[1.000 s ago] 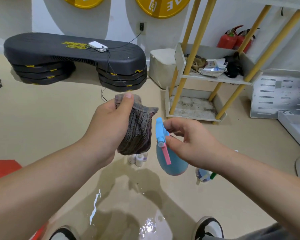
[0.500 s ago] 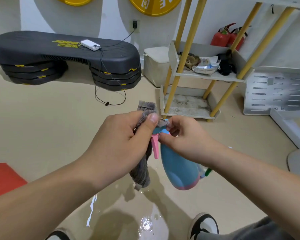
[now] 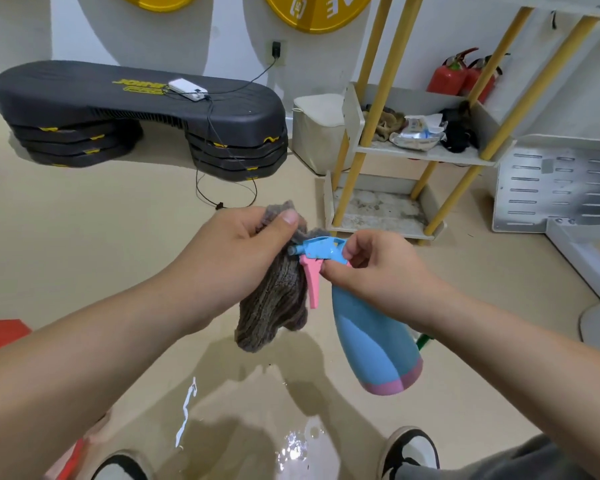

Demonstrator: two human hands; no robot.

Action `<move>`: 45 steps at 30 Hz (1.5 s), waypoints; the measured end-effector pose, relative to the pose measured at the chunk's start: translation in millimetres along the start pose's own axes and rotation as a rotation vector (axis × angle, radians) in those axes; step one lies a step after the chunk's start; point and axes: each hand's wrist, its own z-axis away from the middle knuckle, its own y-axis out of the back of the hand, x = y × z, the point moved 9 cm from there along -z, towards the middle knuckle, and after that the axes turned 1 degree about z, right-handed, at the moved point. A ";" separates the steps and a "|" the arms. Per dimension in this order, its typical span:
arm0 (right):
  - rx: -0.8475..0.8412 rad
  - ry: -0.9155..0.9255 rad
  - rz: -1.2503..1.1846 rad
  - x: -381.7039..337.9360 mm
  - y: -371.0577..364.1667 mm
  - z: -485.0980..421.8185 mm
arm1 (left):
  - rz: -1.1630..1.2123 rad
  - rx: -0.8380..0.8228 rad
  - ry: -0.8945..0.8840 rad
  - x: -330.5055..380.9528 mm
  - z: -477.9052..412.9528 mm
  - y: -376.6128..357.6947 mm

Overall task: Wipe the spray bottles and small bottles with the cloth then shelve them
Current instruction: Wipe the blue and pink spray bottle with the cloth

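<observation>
My right hand (image 3: pixel 378 282) pinches the neck of a blue spray bottle (image 3: pixel 374 344) with a pink trigger and pink base, holding it in the air at the centre. My left hand (image 3: pixel 236 265) grips a grey-brown ribbed cloth (image 3: pixel 274 306) and presses it against the nozzle end of the bottle's blue spray head. The cloth hangs down below my left hand. A green tip (image 3: pixel 423 341) of something on the floor shows behind the bottle; the rest is hidden.
A white shelf rack with yellow poles (image 3: pixel 426 157) stands ahead on the right, its lower tray bare and its upper shelf holding rags and wrappers. Black stacked step platforms (image 3: pixel 136 112) lie at the back left. A wet patch (image 3: pixel 291 452) glistens on the floor between my shoes.
The cloth moved from beside the bottle onto its spray head. The bottle turned upright and lifted, now hiding the small bottles seen on the floor earlier.
</observation>
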 end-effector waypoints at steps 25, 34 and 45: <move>-0.264 -0.144 -0.305 4.4 -19.5 10.6 | -0.088 0.349 -0.184 14.0 -10.7 37.1; -0.312 -0.062 -0.356 -13.4 -24.7 16.5 | -0.441 -0.145 -0.524 22.9 7.4 -28.4; -0.345 0.054 -0.264 -23.4 -19.3 17.0 | -0.368 -0.168 -0.276 -0.7 -17.7 -22.9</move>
